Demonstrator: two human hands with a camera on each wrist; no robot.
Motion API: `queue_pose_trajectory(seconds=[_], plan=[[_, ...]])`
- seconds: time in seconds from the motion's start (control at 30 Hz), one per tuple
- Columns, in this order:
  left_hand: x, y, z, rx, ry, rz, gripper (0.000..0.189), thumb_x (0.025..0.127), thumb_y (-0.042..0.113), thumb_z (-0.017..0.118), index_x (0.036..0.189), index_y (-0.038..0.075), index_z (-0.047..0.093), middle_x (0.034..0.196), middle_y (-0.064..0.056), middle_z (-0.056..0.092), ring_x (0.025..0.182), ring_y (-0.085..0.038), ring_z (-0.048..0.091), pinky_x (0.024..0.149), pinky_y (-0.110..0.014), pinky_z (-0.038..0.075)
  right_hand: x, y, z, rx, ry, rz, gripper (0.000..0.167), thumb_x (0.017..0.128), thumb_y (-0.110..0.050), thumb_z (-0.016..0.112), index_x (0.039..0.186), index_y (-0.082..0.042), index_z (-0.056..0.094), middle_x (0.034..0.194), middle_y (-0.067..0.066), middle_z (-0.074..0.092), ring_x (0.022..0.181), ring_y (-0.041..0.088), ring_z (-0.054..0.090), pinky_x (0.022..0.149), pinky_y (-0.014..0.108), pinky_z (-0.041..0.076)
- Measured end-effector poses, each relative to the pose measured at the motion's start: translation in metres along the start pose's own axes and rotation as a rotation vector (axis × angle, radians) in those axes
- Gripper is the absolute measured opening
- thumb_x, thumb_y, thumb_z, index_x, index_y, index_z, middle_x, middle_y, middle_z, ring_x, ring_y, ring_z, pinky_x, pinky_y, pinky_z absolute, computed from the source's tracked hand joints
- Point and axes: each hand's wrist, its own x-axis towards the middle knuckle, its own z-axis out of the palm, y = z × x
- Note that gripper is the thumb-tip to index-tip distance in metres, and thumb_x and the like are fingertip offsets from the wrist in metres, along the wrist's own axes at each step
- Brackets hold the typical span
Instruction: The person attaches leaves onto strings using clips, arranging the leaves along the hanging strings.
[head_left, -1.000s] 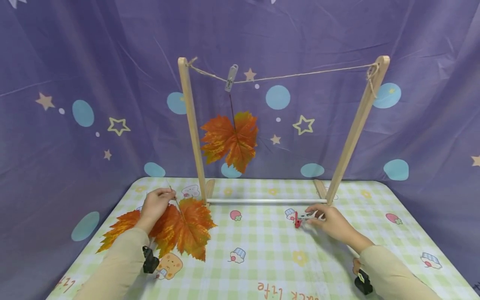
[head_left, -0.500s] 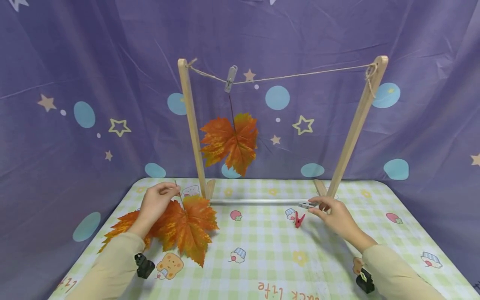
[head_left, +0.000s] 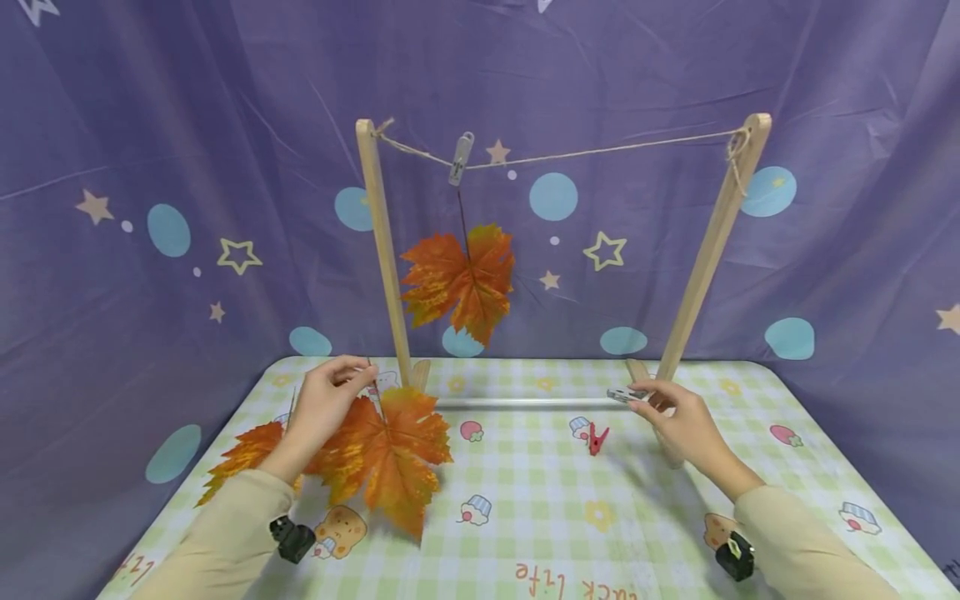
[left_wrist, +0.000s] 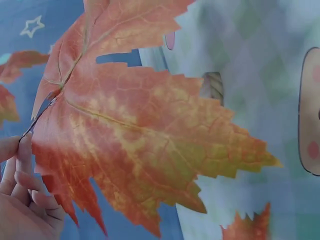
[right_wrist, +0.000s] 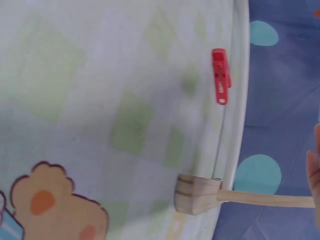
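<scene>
My left hand (head_left: 326, 404) pinches an orange maple leaf (head_left: 390, 458) by its thin stem; the left wrist view shows thumb and fingertip on the stem (left_wrist: 37, 117). Another maple leaf (head_left: 247, 454) lies on the table beneath and left of that forearm. Between thumb and fingers of my right hand (head_left: 682, 421) is a grey clothespin (head_left: 624, 395), held above the table near the right post. Only a sliver of this hand enters the right wrist view. A red clothespin (head_left: 597, 439) rests on the table just below it.
A wooden frame stands at the back, with a left post (head_left: 386, 258), a right post (head_left: 712, 250) and a low crossbar (head_left: 525, 403). Twine (head_left: 600, 150) sags between the post tops. A grey clothespin (head_left: 461, 158) on it carries a hanging maple leaf (head_left: 461, 283).
The right hand has lifted the grey clothespin up from beside the red one, which stays on the table. My left hand has moved slightly right and up, bringing the leaf along.
</scene>
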Motion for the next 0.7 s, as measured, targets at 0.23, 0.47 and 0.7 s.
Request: queue_pose_trajectory(seconds=[0.23, 0.47, 0.7], plan=[[-0.004, 0.015, 0.010, -0.022, -0.023, 0.103, 0.032, 0.098, 0.035, 0.064, 0.112, 0.006, 0.068, 0.095, -0.009, 0.071, 0.088, -0.021, 0.064, 0.078, -0.036, 0.049, 0.005, -0.006, -0.012, 0.050, 0.009, 0.042, 0.029, 0.092, -0.014, 0.072, 0.119, -0.005, 0.070, 0.087, 0.005, 0.070, 0.077, 0.003, 0.060, 0.070, 0.017, 0.048], [-0.007, 0.026, 0.020, -0.010, -0.033, 0.145, 0.029, 0.097, 0.036, 0.065, 0.108, 0.010, 0.070, 0.091, -0.005, 0.070, 0.084, -0.021, 0.062, 0.074, -0.034, 0.047, 0.007, -0.011, -0.020, 0.081, -0.011, 0.069, 0.031, 0.093, -0.015, 0.071, 0.123, -0.006, 0.068, 0.090, 0.005, 0.071, 0.079, 0.006, 0.061, 0.071, 0.018, 0.048], [-0.009, 0.032, 0.027, -0.015, -0.026, 0.165, 0.025, 0.097, 0.034, 0.065, 0.107, 0.011, 0.070, 0.092, -0.004, 0.069, 0.087, -0.024, 0.062, 0.078, -0.036, 0.046, 0.009, -0.018, -0.024, 0.105, -0.019, 0.083, 0.030, 0.095, -0.020, 0.070, 0.122, -0.008, 0.068, 0.090, 0.004, 0.071, 0.078, 0.011, 0.063, 0.072, 0.020, 0.050]])
